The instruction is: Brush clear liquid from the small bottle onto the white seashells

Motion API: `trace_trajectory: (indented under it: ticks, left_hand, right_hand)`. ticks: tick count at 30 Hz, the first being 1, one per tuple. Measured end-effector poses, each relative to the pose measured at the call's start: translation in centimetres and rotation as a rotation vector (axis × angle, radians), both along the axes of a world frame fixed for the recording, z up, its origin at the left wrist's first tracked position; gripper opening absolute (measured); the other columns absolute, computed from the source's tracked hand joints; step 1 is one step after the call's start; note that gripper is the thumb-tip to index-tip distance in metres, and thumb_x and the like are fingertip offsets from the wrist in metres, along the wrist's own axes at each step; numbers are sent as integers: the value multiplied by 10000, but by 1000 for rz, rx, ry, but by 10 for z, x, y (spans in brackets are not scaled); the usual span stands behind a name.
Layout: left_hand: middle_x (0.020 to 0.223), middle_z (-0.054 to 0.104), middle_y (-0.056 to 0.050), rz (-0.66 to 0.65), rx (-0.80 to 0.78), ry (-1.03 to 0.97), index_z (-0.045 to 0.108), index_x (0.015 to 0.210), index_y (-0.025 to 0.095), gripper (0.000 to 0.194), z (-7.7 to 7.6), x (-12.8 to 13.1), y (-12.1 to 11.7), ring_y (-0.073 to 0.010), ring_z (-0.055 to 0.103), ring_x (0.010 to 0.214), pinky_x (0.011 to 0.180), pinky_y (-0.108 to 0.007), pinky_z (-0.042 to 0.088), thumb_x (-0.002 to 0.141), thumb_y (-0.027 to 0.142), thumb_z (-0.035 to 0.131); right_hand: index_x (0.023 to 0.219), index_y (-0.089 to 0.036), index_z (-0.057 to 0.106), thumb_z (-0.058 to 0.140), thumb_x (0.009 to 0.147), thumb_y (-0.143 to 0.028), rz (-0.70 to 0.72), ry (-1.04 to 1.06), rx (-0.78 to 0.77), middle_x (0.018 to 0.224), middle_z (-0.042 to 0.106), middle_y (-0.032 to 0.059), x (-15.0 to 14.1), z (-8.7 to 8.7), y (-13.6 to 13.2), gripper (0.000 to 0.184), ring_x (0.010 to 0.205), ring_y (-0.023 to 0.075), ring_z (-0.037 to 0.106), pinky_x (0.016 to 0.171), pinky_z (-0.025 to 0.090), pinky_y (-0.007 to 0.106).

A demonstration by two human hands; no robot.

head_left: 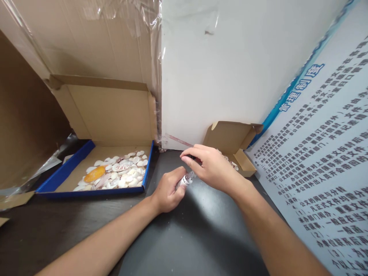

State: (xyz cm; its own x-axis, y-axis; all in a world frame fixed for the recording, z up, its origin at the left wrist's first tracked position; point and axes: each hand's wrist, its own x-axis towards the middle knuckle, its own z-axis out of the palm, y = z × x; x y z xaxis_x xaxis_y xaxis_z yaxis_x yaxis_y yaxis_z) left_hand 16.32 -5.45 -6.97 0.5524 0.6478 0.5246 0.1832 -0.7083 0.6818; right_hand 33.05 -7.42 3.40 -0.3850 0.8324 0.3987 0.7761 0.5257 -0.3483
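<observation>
My left hand (170, 190) is closed around a small clear bottle (186, 179) with printed lettering on its side. The bottle is tilted, its upper end pointing toward my right hand (211, 166). Just above that end, my right hand has its thumb and fingers brought together. A bit of something dark shows between them, but I cannot make out what it is. Both hands are over the dark grey table (169, 245).
At left, an open blue-edged cardboard box (99, 195) holds many pale seashells (126, 174) and one orange shell (94, 174). A smaller open box (246, 165) with shells stands behind my right hand. A white panel (230, 69) and a printed board (324, 161) bound the table.
</observation>
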Motion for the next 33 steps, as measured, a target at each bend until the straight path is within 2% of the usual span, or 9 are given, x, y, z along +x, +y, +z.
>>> trace_trajectory:
  ticks: [6,9,12,16,22,25,29,33]
  left_hand:
    - [754,490,-34,-17,26,-19,442,798,174,294,0,0,0,-153,414,674,642,-291,330,928,414,333]
    - [717,438,-9,-14,40,-30,390,755,183,239,0,0,0,-137,372,645,620,-281,293,912,360,357]
    - [684,392,13,-10,49,-24,343,726,191,192,1,1,0,-122,334,618,601,-269,264,879,299,388]
    - [680,379,24,2,42,18,351,726,189,143,3,1,-2,-111,327,610,592,-253,259,834,227,438]
    - [709,417,26,29,16,98,405,751,183,182,1,2,-1,-108,361,628,618,-241,293,870,281,503]
    - [753,485,15,112,-27,183,492,829,179,180,0,3,3,-120,417,669,649,-244,319,901,343,508]
    - [840,570,-2,282,-85,271,566,976,193,178,2,5,11,-145,491,744,705,-258,352,913,342,492]
    - [896,608,-20,373,-95,349,570,975,192,179,-1,6,18,-172,529,809,724,-274,357,912,331,477]
  right_hand:
    - [940,-203,711,491,985,-290,-69,-2,-74,919,720,33,-2,3,-1,240,822,171,641,712,423,277]
    - [878,-199,705,484,983,-312,-127,-22,-101,836,718,26,-3,4,-1,269,729,159,619,638,385,268]
    - [822,-197,687,472,985,-331,-184,-35,-93,761,697,11,-3,5,0,301,650,142,575,588,337,264]
    - [890,-212,697,475,978,-337,-241,-19,-48,798,702,4,-1,7,1,269,679,144,577,611,334,264]
    - [862,-216,673,469,974,-355,-282,52,-24,767,684,1,5,12,-1,271,631,137,552,587,312,264]
    - [835,-217,641,466,972,-362,-289,94,-37,709,653,-9,7,14,-2,266,588,129,523,566,295,257]
    - [795,-214,608,479,959,-355,-286,130,-47,649,615,-23,8,17,-4,252,558,122,494,553,289,253]
    - [788,-217,594,480,956,-357,-280,144,-42,625,591,-31,10,18,-5,247,557,120,474,548,287,253]
